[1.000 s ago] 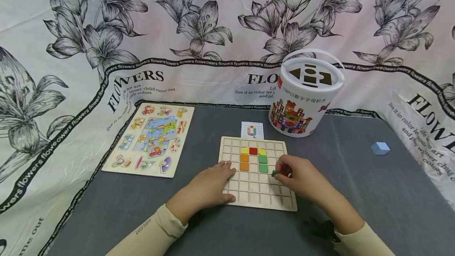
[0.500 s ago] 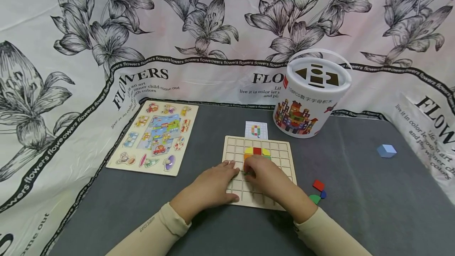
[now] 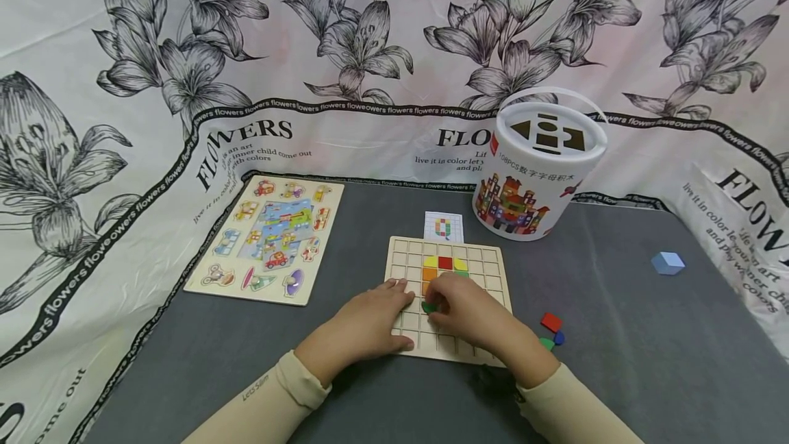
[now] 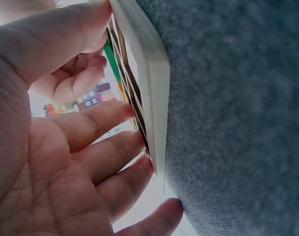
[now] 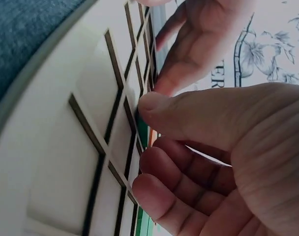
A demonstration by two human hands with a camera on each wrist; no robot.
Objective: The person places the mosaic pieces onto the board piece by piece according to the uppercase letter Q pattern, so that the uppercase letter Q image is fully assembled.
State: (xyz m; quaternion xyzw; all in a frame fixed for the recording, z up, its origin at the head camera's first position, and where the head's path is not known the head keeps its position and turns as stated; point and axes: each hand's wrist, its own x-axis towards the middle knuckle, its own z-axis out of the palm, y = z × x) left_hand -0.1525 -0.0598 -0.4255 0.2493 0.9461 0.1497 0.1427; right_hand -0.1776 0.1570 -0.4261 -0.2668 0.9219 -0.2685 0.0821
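The gridded wooden board [image 3: 493, 279] lies flat in front of me in the head view. Its left edge is under my left hand [image 3: 365, 321], whose extended fingers and thumb rest on it. Over the board's middle, my right hand [image 3: 468, 308] pinches a small green tile [image 3: 428, 307] with a curved edge, just below the orange tiles [image 3: 429, 273]. A red tile [image 3: 445, 262] sits between two yellow tiles in the upper cells. Green tiles in the right column are mostly covered by the right hand. In the right wrist view, thumb and fingertips meet at the green tile [image 5: 143, 129].
A patterned card [image 3: 443, 227] touches the board's back edge. Behind stands a white block bucket [image 3: 524, 177]. Loose red [image 3: 551, 322], blue [image 3: 559, 338] and green [image 3: 546, 344] pieces lie right of the board. A picture puzzle [image 3: 271, 245] lies left; a blue cube [image 3: 668, 263] far right.
My right hand has carried the green tile leftward from the board's right side to below the orange tiles. The loose pieces on the right came into view. My left hand stays on the board.
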